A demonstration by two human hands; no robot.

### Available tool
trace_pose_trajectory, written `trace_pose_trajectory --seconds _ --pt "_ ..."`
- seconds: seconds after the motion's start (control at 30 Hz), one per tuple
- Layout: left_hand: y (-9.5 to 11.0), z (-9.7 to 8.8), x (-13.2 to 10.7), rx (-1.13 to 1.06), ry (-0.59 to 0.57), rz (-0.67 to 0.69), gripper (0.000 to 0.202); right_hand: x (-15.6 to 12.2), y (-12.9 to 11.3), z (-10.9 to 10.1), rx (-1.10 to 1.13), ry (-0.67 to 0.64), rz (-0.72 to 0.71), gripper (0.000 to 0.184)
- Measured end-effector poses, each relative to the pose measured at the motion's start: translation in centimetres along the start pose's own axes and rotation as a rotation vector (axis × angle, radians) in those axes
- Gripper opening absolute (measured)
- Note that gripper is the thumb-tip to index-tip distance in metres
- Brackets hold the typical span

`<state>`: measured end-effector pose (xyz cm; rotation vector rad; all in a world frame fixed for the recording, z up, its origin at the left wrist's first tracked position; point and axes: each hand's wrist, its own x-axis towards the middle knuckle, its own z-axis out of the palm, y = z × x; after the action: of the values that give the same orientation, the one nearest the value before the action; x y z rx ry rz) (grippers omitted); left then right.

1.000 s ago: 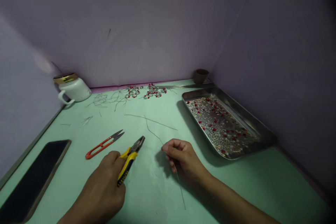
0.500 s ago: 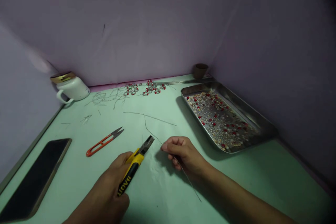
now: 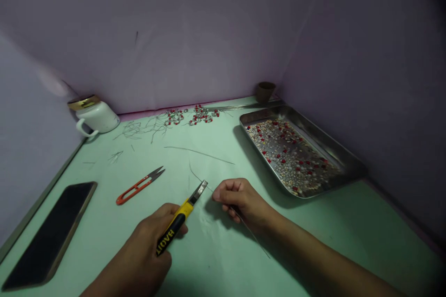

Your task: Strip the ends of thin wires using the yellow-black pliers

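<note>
1. The left hand (image 3: 146,253) is wrapped around the yellow-and-black handles of a pair of pliers (image 3: 181,218), gripping them firmly; the tool slants up and to the right across the green table (image 3: 313,241).
2. The pliers' metal nose sits on or right at a thin wire (image 3: 198,177), just left of the other hand – whether the nose actually bites the wire is too fine to tell.
3. The right hand (image 3: 240,199) is curled, thumb and fingertips pinched on the same wire; the wire's far end bends away toward the back of the table, and its near end trails out behind the hand toward the lower right.
4. A second, straight wire (image 3: 200,153) lies loose on the table just beyond both hands.
5. To the left of the pliers, apart from them, lie orange thread snips (image 3: 139,186) – blades pointing up and right.
6. Farther left, near the table edge, a dark phone (image 3: 50,234) lies flat.
7. To the right of the hands stands a steel tray (image 3: 334,148) scattered with small red and pale beads.
8. Along the back wall: a white mug (image 3: 95,118) with a gold lid, wire scraps, beaded pieces (image 3: 193,116) and a small brown cup (image 3: 265,91).
</note>
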<state>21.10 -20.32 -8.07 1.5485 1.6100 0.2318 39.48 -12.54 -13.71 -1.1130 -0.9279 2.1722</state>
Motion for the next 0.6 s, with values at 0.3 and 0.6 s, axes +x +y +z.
trace_pose_trajectory --seconds 0.3,0.6 --pt "-0.25 0.14 -0.11 -0.070 0.007 -0.029 0.034 0.15 0.36 -0.18 -0.033 -0.029 -0.088 0.013" --pt "0.34 0.58 0.01 -0.041 0.053 -0.083 0.033 0.17 0.51 -0.24 -0.014 -0.026 -0.098 0.014"
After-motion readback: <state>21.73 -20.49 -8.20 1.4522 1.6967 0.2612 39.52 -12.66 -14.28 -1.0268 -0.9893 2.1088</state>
